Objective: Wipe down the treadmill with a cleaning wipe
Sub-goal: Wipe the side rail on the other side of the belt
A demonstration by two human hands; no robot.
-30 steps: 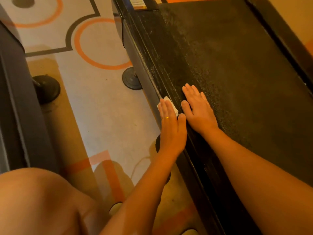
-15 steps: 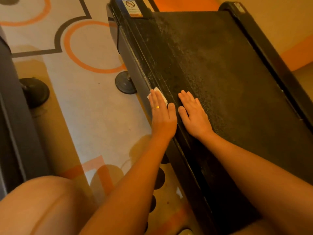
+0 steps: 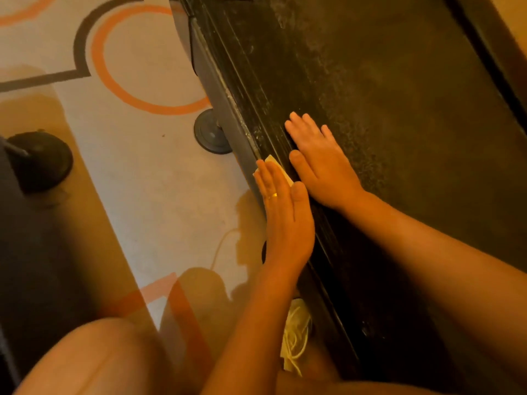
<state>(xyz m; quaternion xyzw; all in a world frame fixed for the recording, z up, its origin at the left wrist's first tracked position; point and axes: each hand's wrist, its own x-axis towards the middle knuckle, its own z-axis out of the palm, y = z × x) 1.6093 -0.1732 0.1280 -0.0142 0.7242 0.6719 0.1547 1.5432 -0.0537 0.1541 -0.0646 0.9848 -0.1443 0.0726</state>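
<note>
The black treadmill (image 3: 399,109) runs from the top middle to the lower right, its belt dusty and speckled. My left hand (image 3: 281,209) lies flat with straight fingers on the treadmill's left side rail (image 3: 248,89), pressing a white cleaning wipe (image 3: 278,168) against it; only a corner of the wipe shows past the fingertips. A ring sits on one finger of that hand. Just right of it, my right hand (image 3: 319,163) rests flat and straight-fingered where the rail meets the belt, holding nothing.
A round black treadmill foot (image 3: 212,132) stands on the patterned floor left of the rail. Another dark machine (image 3: 25,223) with a round foot (image 3: 40,161) fills the left edge. A yellowish corded item (image 3: 295,334) lies on the floor by the rail. My knee (image 3: 94,360) is at bottom left.
Both hands stay flat on the treadmill's left side. My left hand with the wipe now sits further back than my right, nearer me along the rail. The view has shifted.
</note>
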